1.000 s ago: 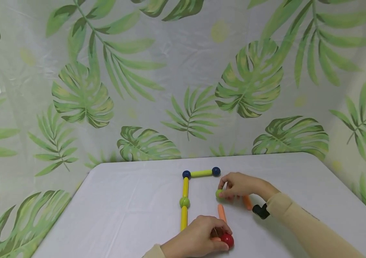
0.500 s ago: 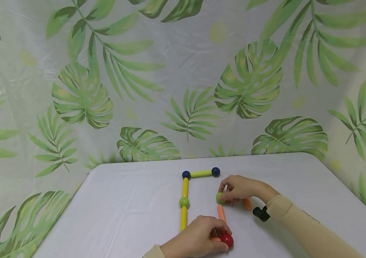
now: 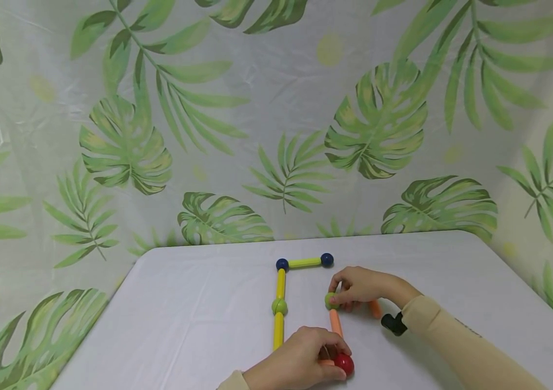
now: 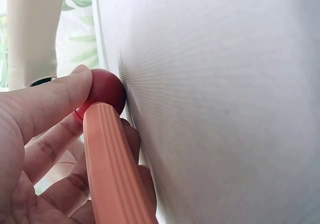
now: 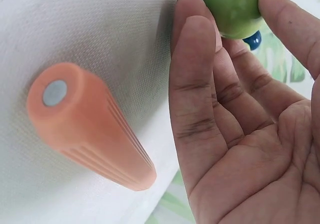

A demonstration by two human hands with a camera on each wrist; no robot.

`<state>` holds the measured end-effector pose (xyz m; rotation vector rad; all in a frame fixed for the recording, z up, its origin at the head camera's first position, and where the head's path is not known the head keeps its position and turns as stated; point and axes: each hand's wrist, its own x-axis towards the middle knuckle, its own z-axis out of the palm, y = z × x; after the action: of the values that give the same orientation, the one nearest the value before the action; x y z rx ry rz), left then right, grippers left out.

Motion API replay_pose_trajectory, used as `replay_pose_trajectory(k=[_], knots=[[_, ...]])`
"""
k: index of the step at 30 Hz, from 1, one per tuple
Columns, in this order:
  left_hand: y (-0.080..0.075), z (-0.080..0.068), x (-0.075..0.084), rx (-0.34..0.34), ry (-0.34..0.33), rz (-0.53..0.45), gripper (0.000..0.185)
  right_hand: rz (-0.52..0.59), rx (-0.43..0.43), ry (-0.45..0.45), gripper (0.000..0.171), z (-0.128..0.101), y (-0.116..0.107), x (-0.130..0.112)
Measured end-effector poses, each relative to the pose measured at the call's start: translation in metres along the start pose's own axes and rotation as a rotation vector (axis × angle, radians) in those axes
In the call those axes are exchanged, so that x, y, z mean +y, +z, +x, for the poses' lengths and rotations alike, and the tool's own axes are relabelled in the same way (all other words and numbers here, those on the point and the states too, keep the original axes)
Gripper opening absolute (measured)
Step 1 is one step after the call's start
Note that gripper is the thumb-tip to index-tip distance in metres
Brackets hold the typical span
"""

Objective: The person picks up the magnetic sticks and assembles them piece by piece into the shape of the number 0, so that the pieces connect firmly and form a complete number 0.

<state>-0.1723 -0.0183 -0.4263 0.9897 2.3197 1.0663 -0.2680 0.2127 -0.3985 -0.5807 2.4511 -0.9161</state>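
My left hand (image 3: 301,357) pinches a red ball (image 3: 344,365) between thumb and fingers, low over the table. An orange ridged rod (image 4: 112,164) meets that ball and runs back under the palm. Another orange rod (image 3: 336,323) extends from near the red ball toward the green ball (image 3: 331,300). That green ball is pinched between thumb and fingertips of my right hand (image 3: 361,285), right at the rod's far end. Beside the right hand lies a loose orange rod (image 5: 92,126) with a grey metal disc in its end, partly hidden in the head view.
Left of the hands, yellow rods (image 3: 278,330) join at a second green ball (image 3: 279,306). They lead to a dark blue ball (image 3: 282,264), a lime rod (image 3: 304,262) and another blue ball (image 3: 327,260). The white table (image 3: 169,314) ends at a leaf-patterned curtain (image 3: 276,119).
My right hand has brought the green ball slightly nearer, down to the far end of the orange rod. The left hand stays in place on the red ball.
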Motion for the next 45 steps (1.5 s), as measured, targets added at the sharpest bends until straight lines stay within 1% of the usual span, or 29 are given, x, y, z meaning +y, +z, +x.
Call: replay_pose_trajectory(k=[12,15,18,21,23,25,28,33,35,39,41,45], knots=[[0.000,0.001,0.001,-0.014,-0.017,-0.009,0.024,0.010,-0.023,-0.003,0.014,-0.002,-0.002,-0.002],[0.000,0.001,0.002,-0.020,-0.035,-0.016,0.025,0.005,-0.014,-0.008,0.015,-0.003,-0.003,-0.002],[-0.001,0.001,0.003,-0.028,-0.048,-0.022,0.030,-0.006,0.004,-0.013,0.016,-0.007,-0.005,-0.001],[-0.003,0.001,0.004,-0.039,-0.038,-0.012,0.036,-0.022,0.028,-0.022,0.016,-0.011,-0.008,0.001],[-0.006,0.001,0.004,-0.042,-0.017,0.023,0.038,-0.030,0.045,-0.027,0.016,-0.014,-0.010,0.003],[-0.011,0.000,0.006,-0.038,0.012,0.073,0.036,-0.037,0.063,-0.035,0.016,-0.019,-0.013,0.005],[-0.024,0.001,0.011,-0.009,0.040,0.152,0.031,-0.033,0.090,-0.036,0.016,-0.026,-0.018,0.007],[-0.051,0.006,0.021,0.060,0.050,0.279,0.026,-0.018,0.128,-0.022,0.016,-0.037,-0.023,0.013],[-0.062,0.010,0.023,0.090,0.038,0.332,0.026,-0.023,0.149,-0.009,0.017,-0.040,-0.024,0.015],[-0.083,0.019,0.018,0.164,0.016,0.424,0.024,-0.031,0.197,0.042,0.018,-0.045,-0.027,0.019],[-0.092,0.024,0.013,0.203,0.012,0.448,0.022,-0.034,0.223,0.071,0.019,-0.048,-0.029,0.021],[-0.106,0.038,0.001,0.266,0.008,0.466,0.021,-0.042,0.280,0.108,0.020,-0.055,-0.033,0.024]])
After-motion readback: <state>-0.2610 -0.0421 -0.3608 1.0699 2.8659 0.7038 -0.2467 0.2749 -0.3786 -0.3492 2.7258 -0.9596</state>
